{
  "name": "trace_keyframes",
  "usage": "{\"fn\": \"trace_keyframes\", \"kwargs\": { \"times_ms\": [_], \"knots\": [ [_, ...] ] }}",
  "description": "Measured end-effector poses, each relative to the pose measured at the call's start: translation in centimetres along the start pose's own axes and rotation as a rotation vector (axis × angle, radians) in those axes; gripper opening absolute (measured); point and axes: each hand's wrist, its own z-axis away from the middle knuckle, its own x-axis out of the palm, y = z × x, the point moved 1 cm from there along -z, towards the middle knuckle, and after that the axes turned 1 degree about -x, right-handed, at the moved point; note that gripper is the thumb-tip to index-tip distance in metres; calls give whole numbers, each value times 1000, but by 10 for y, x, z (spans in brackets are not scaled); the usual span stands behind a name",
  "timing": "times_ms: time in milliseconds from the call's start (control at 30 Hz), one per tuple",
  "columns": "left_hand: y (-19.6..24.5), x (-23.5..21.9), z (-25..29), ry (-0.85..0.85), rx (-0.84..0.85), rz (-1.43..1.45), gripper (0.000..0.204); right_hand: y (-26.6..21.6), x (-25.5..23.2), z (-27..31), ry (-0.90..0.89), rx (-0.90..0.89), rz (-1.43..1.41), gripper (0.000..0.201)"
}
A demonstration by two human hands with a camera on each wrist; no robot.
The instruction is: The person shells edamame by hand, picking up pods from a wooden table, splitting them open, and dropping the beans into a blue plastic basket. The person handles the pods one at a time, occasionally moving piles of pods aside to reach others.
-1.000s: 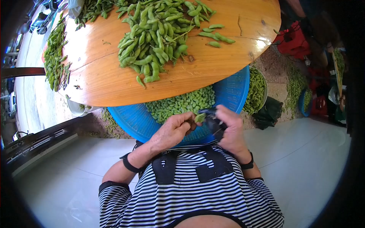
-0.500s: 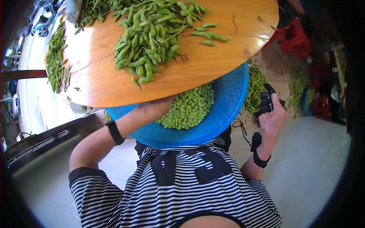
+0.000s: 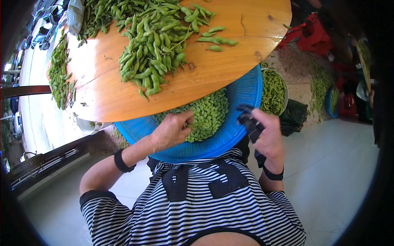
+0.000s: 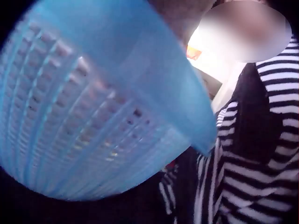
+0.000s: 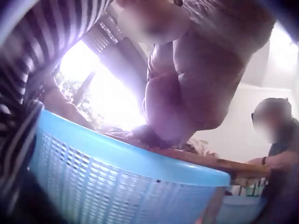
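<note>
My left hand (image 3: 171, 130) hovers over the shelled green beans (image 3: 207, 117) in a blue slotted basket (image 3: 246, 90), its fingers bent toward the thumb. Whether a pod sits between those fingertips I cannot tell. Black coverings (image 3: 250, 123) wrap fingers of my right hand (image 3: 269, 137), which is at the basket's right rim, fingers loosely bent and nothing seen in them. In the right wrist view, its palm (image 5: 205, 79) looms over the basket rim. The left wrist view shows mostly the basket's outer wall (image 4: 93, 126). Unshelled soybean pods (image 3: 152, 53) are heaped on the wooden table (image 3: 221, 65).
The table's edge overhangs the basket's far side. A white bucket (image 3: 286, 98) of green pods or shells stands right of the basket, beside a dark green bag (image 3: 295, 117). More pods (image 3: 60, 74) lie at the table's left. Another person (image 5: 280, 144) is across the table.
My hands were together at a pod, then parted: the left went beneath the table edge, the right out over the bucket. Both have since come back toward the basket's middle.
</note>
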Motion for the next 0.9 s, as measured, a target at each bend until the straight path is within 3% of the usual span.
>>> {"fn": "trace_keyframes", "kwargs": {
  "times_ms": [33,67,133,200,300,367,400,467,567,633,900],
  "knots": [
    [7,-1,5,-99,-91,170,15,-1,7,1,-93,-9,-24,15],
    [3,5,10,-33,11,277,19,-1,14,2,-92,-12,-23,15],
    [14,-1,15,-55,-28,388,18,-3,28,3,-266,-119,25,11],
    [20,-3,19,-80,-68,499,18,-9,40,0,-246,-107,-12,10],
    [25,-5,25,32,19,583,17,-17,47,-6,-226,-68,-101,15],
    [29,-6,29,62,-8,724,14,-34,49,-12,-203,173,-392,25],
    [28,-3,29,68,-6,722,14,-26,50,-13,-234,175,-416,34],
    [23,3,28,217,74,911,14,-28,52,-16,-187,177,-485,30],
    [25,3,29,321,58,928,15,-25,53,-18,-160,205,-638,17],
    [26,5,29,339,68,886,17,-30,51,-19,-261,277,-828,11],
    [29,6,21,560,222,548,19,-28,58,-24,-344,280,-1015,9]
  ]
}}
